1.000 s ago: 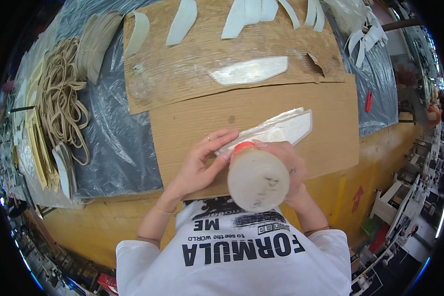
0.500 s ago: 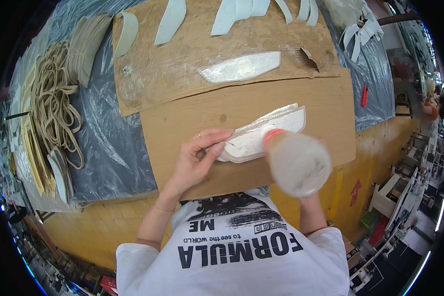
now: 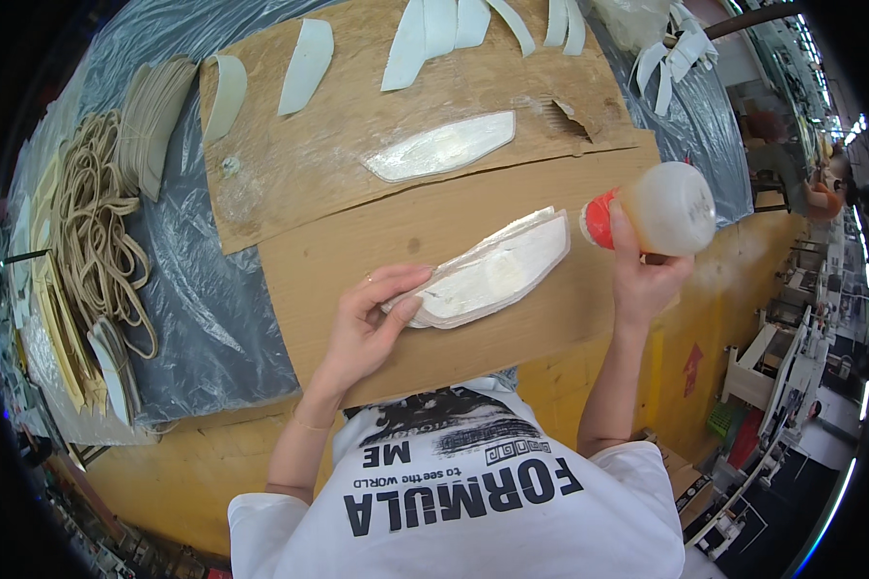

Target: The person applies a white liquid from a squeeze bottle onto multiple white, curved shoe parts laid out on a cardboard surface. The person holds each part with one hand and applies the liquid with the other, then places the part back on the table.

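Head view: with left hand [image 3: 362, 331], pinching layered pale pieces [image 3: 502, 275] by the left end on brown cardboard [image 3: 323, 270]; with right hand [image 3: 645, 289], clasping a tilted red-necked bottle [image 3: 671, 205] nearby; possibly risking drips from overtipping, skewed layers from slackening.

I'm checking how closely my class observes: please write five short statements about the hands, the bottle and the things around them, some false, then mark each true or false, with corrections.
1. The right hand holds a bottle. True.
2. The bottle stands upright on its base. False: it is held tilted, its red end pointing left.
3. The left hand grips the left end of a stack of pale pieces. True.
4. Coiled tan cord lies left of the cardboard. True.
5. Both hands are on the bottle. False: only the right one is.
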{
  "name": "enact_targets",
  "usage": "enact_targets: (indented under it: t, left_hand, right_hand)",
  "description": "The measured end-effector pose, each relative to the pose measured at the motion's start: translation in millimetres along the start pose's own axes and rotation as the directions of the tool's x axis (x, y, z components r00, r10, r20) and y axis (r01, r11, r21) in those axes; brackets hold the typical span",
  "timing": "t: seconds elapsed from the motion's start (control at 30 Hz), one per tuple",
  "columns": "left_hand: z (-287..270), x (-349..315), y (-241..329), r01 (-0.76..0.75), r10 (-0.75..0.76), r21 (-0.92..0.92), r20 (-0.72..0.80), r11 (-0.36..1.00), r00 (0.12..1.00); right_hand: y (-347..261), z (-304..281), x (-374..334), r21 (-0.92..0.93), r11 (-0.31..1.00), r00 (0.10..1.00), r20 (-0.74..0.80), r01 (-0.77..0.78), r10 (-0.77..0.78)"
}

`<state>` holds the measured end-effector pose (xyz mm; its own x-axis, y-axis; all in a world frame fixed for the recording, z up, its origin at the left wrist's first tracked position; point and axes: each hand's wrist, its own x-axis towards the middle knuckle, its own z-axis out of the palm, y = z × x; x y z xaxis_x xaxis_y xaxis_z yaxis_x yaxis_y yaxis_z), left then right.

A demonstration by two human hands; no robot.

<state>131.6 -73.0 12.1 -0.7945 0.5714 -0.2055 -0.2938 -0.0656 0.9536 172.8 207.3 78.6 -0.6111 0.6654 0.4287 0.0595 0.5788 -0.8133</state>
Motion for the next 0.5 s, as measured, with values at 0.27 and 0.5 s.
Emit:
enact_targets:
  t: [0.27, 0.5]
  left_hand:
    - [-0.4, -1.6, 1.0, -0.060, 0.061, 0.114, -0.004, 0.992, 0.998]
    - [5.0, -1.6, -3.0, -0.122, 0.128, 0.120, -0.036, 0.985, 0.991]
  right_hand:
    - [-33.9, 19.4, -37.1, 0.065, 0.921, 0.796, 0.482, 0.384, -0.366]
    - [8.3, 7.3, 4.6, -0.047, 0.999, 0.945, 0.327, 0.001, 0.015]
